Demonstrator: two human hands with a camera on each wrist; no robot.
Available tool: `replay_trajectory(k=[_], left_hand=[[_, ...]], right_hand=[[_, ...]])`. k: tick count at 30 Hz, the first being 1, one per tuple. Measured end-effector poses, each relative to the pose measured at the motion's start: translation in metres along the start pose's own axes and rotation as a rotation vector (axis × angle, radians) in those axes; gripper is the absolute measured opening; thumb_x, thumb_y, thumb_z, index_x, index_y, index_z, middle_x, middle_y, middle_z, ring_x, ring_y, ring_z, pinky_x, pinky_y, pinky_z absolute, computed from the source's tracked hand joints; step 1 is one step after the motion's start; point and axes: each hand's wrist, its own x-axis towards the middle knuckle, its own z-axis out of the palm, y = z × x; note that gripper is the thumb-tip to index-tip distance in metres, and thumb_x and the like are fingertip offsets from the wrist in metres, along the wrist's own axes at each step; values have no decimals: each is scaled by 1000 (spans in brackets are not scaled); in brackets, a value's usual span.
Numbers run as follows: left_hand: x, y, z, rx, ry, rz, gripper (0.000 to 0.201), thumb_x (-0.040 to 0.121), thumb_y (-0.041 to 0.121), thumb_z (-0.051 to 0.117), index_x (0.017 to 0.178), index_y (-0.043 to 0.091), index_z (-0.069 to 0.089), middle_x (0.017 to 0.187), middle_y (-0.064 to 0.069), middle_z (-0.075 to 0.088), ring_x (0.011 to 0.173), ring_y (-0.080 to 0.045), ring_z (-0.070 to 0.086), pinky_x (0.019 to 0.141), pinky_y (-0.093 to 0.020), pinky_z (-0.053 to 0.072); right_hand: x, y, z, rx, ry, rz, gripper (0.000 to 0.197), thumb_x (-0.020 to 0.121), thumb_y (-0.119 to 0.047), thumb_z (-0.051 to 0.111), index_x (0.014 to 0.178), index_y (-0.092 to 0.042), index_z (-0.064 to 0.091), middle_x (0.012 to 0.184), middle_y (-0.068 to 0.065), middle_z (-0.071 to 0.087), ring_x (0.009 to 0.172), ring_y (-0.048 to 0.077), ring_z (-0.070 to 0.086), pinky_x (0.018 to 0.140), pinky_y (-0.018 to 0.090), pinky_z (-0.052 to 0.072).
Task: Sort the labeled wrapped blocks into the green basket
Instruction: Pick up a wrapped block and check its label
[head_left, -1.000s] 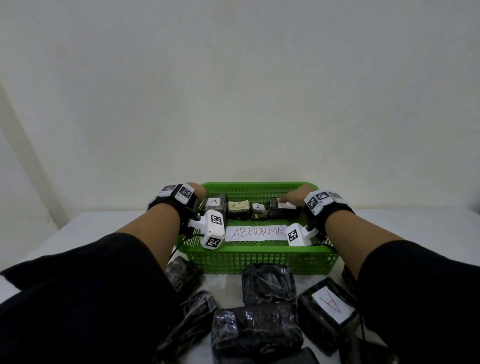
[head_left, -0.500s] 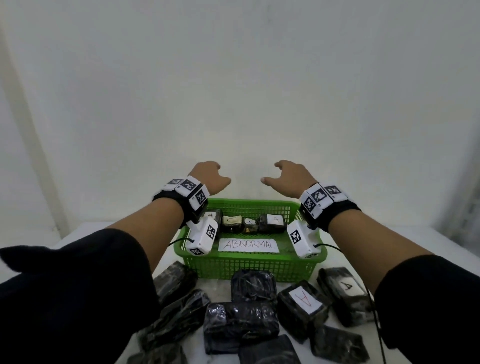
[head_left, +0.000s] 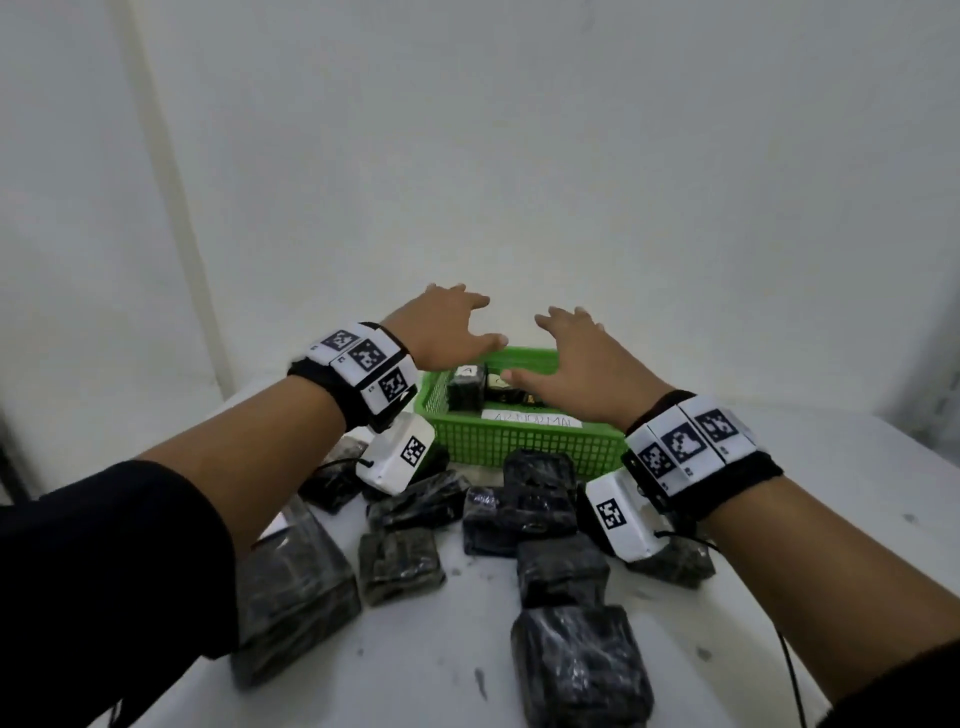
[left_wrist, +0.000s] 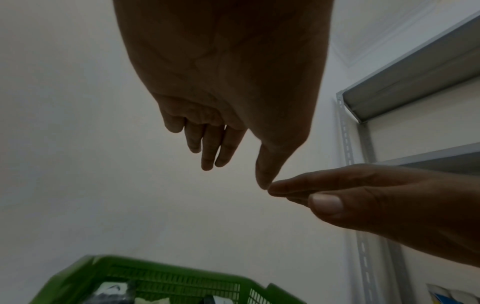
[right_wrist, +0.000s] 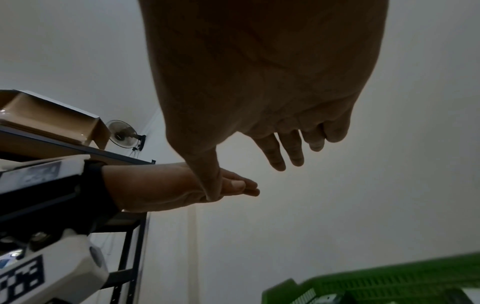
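The green basket (head_left: 524, 447) stands at the far middle of the white table, with an "ABNORMAL" paper on its floor and several labelled wrapped blocks (head_left: 466, 387) along its back wall. My left hand (head_left: 449, 325) and right hand (head_left: 576, 358) hover above it, palms down, fingers spread, holding nothing. The left wrist view shows my left hand (left_wrist: 228, 150) empty over the basket (left_wrist: 166, 281); the right wrist view shows my right hand (right_wrist: 285, 152) empty too, above the basket (right_wrist: 384, 286). Several black wrapped blocks (head_left: 519, 514) lie in front of the basket.
A large wrapped block (head_left: 293, 582) lies near left and another (head_left: 582, 670) near the table's front edge. A plain wall stands right behind the basket. Metal shelving (left_wrist: 405, 82) shows off to one side, with a cardboard box (right_wrist: 52, 121) and a wall fan (right_wrist: 123, 134).
Both hands have left the blocks in the basket and risen above it, and their fingers have spread out. The head view has tilted and shifted, showing more of the loose blocks.
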Motion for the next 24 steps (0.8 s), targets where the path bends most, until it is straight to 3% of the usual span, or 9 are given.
replay_trajectory(k=[3, 8, 12, 15, 17, 19, 22, 24], left_hand=[[-36, -5, 5, -25, -22, -4, 78, 96, 62, 51, 159, 23, 30, 168, -10, 21, 158, -31, 9, 128, -49, 12], [-87, -18, 19, -37, -32, 77, 71, 100, 52, 54, 158, 17, 33, 165, -4, 31, 157, -17, 15, 127, -37, 3], [-111, -40, 37, -56, -95, 75, 76, 96, 58, 55, 158, 20, 33, 164, -2, 33, 156, -16, 19, 128, -38, 8], [-131, -41, 43, -46, -124, 83, 74, 95, 57, 59, 157, 22, 36, 160, -2, 41, 145, -22, 41, 122, -36, 24], [-145, -39, 45, -77, -131, 89, 65, 93, 52, 64, 150, 25, 48, 145, -3, 59, 126, -21, 59, 107, -32, 41], [-153, -41, 49, -88, -171, 74, 54, 89, 53, 67, 135, 25, 63, 123, -2, 72, 107, -18, 68, 96, -33, 52], [-158, -44, 55, -10, -287, 42, 51, 78, 65, 65, 107, 24, 72, 96, 2, 75, 86, -17, 69, 81, -37, 57], [-161, -41, 59, 36, -395, 33, 50, 74, 63, 73, 106, 25, 71, 94, 4, 74, 83, -16, 69, 78, -32, 58]], right_hand=[[-25, -15, 19, 0, -65, -33, 96, 94, -68, 57, 166, -16, 21, 175, 6, 13, 163, 27, 3, 130, 47, 9], [-56, -42, 49, -3, -205, -108, 98, 94, -66, 59, 167, -16, 16, 176, 5, 8, 163, 25, 0, 130, 47, 8], [-68, -58, 70, -19, -274, -160, 102, 92, -62, 66, 167, -16, 14, 176, 5, 9, 162, 24, 5, 131, 43, 11], [-69, -68, 79, -57, -308, -202, 103, 90, -61, 69, 166, -15, 17, 173, 5, 20, 159, 25, 19, 130, 42, 21], [-68, -73, 81, -71, -344, -206, 94, 87, -58, 73, 161, -16, 32, 162, 6, 43, 146, 26, 43, 120, 44, 39], [-64, -78, 85, -74, -408, -194, 75, 86, -51, 78, 147, -18, 50, 139, 6, 63, 124, 25, 61, 105, 44, 53], [-60, -87, 94, -151, -495, -246, 53, 83, -43, 80, 128, -19, 64, 115, 6, 72, 102, 26, 68, 88, 40, 59], [-55, -92, 101, -202, -552, -273, 49, 83, -41, 83, 123, -18, 69, 110, 6, 73, 95, 26, 68, 81, 34, 56]])
